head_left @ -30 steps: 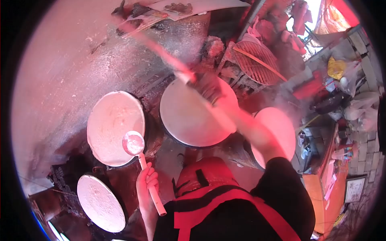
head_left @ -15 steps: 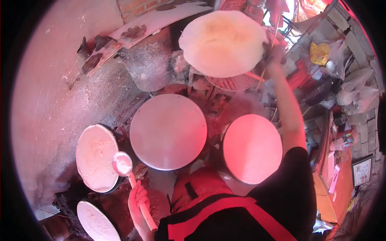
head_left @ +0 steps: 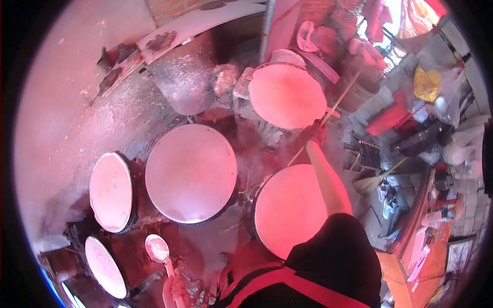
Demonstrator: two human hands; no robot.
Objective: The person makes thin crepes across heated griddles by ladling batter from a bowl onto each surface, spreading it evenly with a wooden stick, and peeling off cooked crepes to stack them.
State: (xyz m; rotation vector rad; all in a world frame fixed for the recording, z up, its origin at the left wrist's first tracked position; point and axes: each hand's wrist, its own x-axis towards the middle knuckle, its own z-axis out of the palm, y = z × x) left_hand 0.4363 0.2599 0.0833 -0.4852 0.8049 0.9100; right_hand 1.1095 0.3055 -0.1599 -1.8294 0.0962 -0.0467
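In my left hand [head_left: 177, 291], fingers wrapped round the handle, is a ladle [head_left: 157, 248] with pale batter in its bowl. It hangs over the dark stove area at the lower left. My right hand [head_left: 315, 134], in what looks like a dark glove, grips a long thin stick [head_left: 339, 100]. The stick slants down towards a round griddle [head_left: 287, 210] covered by a pale sheet. Just beyond that hand a large round flatbread [head_left: 287, 95] lies on a round support. A bare, shiny round griddle [head_left: 191, 173] stands between my hands.
On the left are two more griddles, each with pale batter or bread: an upper one [head_left: 111, 192] and a lower one [head_left: 106, 267]. A yellow bag [head_left: 427, 83], a broom [head_left: 380, 177] and an orange cabinet [head_left: 416, 267] are at the right. Steam drifts near the right griddle.
The flatbread that hung raised beside my right hand now lies lower on the support. My right hand has come nearer with the stick. The ladle has dropped lower, away from the left griddle.
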